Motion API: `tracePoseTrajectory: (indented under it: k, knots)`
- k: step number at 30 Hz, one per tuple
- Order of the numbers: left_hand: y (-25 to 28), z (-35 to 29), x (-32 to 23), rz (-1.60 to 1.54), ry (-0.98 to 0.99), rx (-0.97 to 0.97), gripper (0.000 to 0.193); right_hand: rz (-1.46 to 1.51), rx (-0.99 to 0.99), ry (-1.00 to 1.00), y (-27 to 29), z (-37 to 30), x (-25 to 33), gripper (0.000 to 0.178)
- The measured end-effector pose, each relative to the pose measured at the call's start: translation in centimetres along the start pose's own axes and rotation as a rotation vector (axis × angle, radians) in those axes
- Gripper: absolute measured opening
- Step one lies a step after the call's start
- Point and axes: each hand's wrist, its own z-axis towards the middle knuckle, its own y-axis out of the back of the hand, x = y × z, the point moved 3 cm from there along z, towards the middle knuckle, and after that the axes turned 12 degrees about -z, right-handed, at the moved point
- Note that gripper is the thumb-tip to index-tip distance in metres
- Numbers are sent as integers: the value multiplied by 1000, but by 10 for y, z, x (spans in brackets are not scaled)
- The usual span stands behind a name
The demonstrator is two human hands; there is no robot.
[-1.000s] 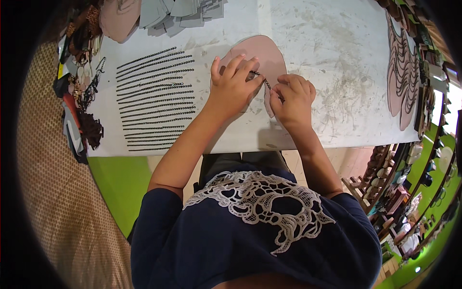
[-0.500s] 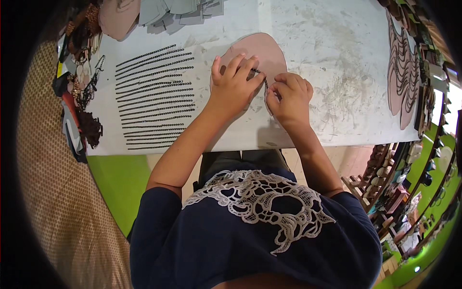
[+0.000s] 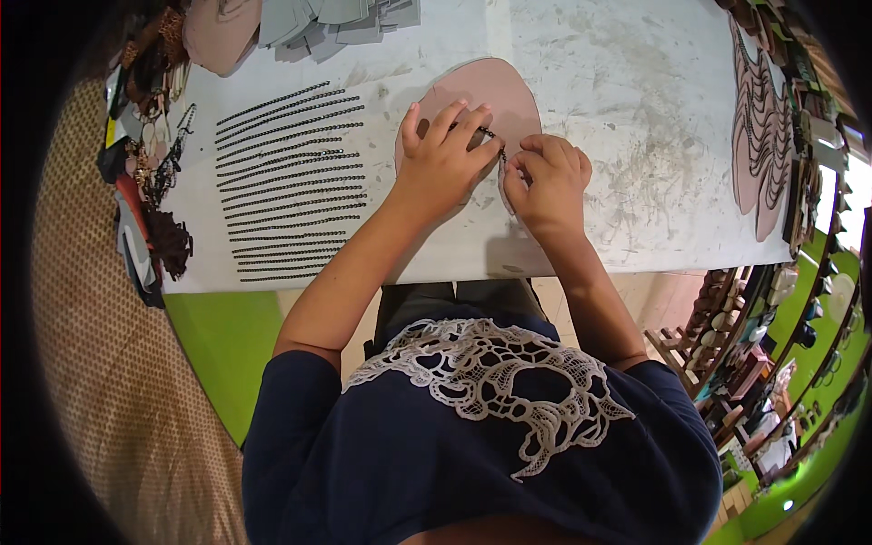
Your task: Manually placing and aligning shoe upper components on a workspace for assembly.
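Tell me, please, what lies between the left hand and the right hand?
In the head view, a short stretch of dark beaded strand shows between left hand and right hand, over the pink flat piece.

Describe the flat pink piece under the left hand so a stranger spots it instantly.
Find the big white table. Near its middle lies a flat pink piece with a rounded far end. Unlike the other pink pieces toward the table's left and right ends, this one has the left hand spread over it and the right hand at its edge.
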Motion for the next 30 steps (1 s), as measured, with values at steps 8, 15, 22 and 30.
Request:
tracePoseTrajectory:
  k: [8,15,22,30]
  knots:
    - [2,-1,-3,19,-8,17,23,11,19,8,-1,-1,2,5]
    - [5,2,5,-209,142,74,30,-18,2,6,-2,-2,4,4]
    - [10,3,-5,-158,5,61,18,-57,-25,21,0,0,6,4]
    - [2,-10,-9,42,-65,18,18,21,26,94,14,-2,1,16]
